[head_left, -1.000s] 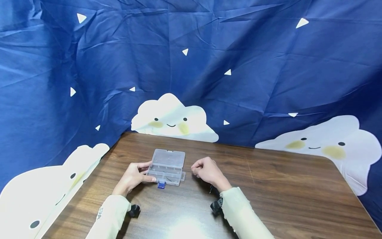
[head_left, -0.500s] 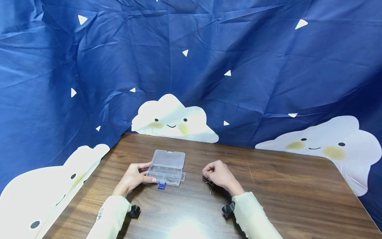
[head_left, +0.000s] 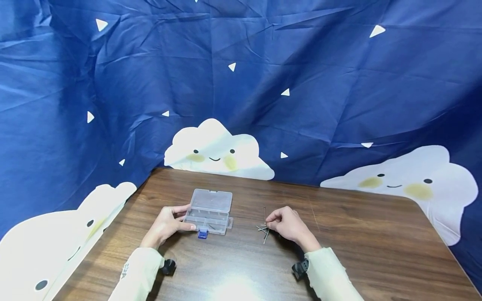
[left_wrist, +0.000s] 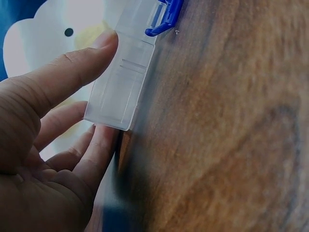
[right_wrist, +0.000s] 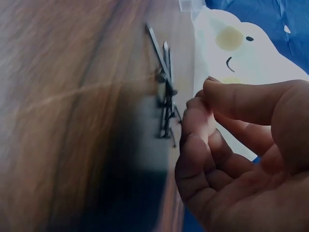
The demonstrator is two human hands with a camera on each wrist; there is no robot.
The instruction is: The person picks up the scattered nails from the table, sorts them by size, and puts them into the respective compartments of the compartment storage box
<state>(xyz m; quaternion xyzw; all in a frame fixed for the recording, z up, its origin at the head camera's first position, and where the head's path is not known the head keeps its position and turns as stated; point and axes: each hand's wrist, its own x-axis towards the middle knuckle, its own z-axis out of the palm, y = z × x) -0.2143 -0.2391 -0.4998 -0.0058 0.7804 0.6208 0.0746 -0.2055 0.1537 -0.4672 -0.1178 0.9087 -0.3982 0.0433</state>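
Note:
My left hand [head_left: 165, 225] grips the left end of a clear plastic compartment box [head_left: 211, 225], thumb at its front edge and fingers along the side. The box's lid [head_left: 212, 200] stands raised at the back, and a blue latch [head_left: 202, 234] hangs at the front. Thin dark pieces lie inside. My right hand [head_left: 289, 224] is over a small pile of metal nails [head_left: 261, 229], fingertips right beside them. In the right wrist view its fingers [right_wrist: 195, 128] are loosely bent, with no nail showing between them and the thumb.
Everything stands on a brown wood-grain table [head_left: 376, 242]. A blue cloth [head_left: 320, 62] with white clouds hangs behind and along the left side. Black wrist cameras sit at both cuffs, close above the tabletop.
My right hand has moved from beside the box to the right and a little toward me, uncovering the nails. The left hand and the box have stayed in place.

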